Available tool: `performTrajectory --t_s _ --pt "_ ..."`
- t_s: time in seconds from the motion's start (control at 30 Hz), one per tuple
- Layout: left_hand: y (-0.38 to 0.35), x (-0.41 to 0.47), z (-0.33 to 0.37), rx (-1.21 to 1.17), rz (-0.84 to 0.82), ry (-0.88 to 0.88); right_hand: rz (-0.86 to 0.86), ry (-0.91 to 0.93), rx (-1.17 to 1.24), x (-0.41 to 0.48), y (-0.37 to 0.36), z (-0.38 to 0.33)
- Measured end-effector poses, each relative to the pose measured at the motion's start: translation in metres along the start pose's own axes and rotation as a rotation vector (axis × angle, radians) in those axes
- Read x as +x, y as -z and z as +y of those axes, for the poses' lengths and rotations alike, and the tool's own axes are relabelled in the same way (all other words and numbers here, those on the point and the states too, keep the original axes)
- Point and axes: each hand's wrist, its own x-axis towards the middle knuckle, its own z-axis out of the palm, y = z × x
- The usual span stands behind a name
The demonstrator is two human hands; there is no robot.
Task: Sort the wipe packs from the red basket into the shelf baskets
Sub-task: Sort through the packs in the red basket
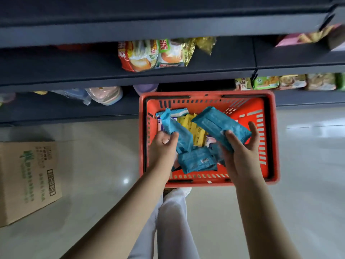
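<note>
A red basket [271,139] stands on the floor in front of the dark shelves. Inside it lie blue wipe packs and yellow wipe packs [194,128]. My left hand [164,144] is shut on one blue wipe pack [174,128], which hangs tilted over the basket's left side. My right hand [240,148] grips a second, larger blue wipe pack [218,124], lifted at an angle over the basket's right half. Another blue pack [197,161] with a barcode lies flat near the basket's front wall.
Dark shelves [130,75] run across the top, holding snack bags [155,55] and biscuit packs [291,82]. A cardboard box [28,180] sits on the glossy floor at the left. My legs in white trousers [171,221] are just behind the basket.
</note>
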Motion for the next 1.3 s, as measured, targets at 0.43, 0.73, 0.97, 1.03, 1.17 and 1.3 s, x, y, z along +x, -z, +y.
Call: performTrajectory --t_s 0.43,0.73,0.97,1.03,1.17,1.3 --pt "0.164 -0.243 0.231 -0.378 -0.331 -0.579 -0.569 0.476 -0.477 -0.260 -0.108 -0.202" --pt "0.287 -0.241 0.289 -0.278 -0.221 -0.785 -0.641 0.558 -0.436 -0.323 -0.198 -0.203" --pt "0.392 -0.186 0.330 -0.456 -0.223 -0.631 -0.674 0.289 0.071 -0.359 -0.293 -0.172" --pt "0.412 -0.173 0.338 -0.477 -0.252 -0.574 -0.675 0.288 0.114 -0.365 -0.320 -0.164" --pt "0.436 -0.152 0.352 -0.515 -0.310 -0.492 -0.619 0.383 0.086 -0.365 -0.359 -0.154" --pt "0.447 -0.133 0.369 -0.516 -0.386 -0.461 -0.505 0.405 0.097 -0.357 -0.382 -0.157"
